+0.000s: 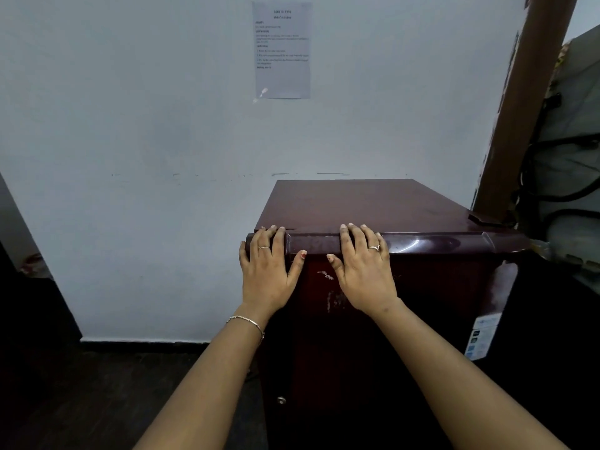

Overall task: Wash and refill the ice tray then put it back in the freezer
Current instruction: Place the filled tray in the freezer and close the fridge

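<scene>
A dark maroon fridge (373, 203) stands against the white wall, its door (422, 287) closed. My left hand (268, 271) lies flat on the door's top left corner, fingers straight and reaching over the top edge. My right hand (363, 267) rests flat beside it on the door's upper edge, fingers spread onto the top. Neither hand holds anything. No ice tray is in view.
A printed sheet (281, 50) is taped to the wall above. A brown board (519, 108) leans at the right, with black cables and a grey appliance (571, 157) behind it. Dark floor (130, 401) lies to the left of the fridge.
</scene>
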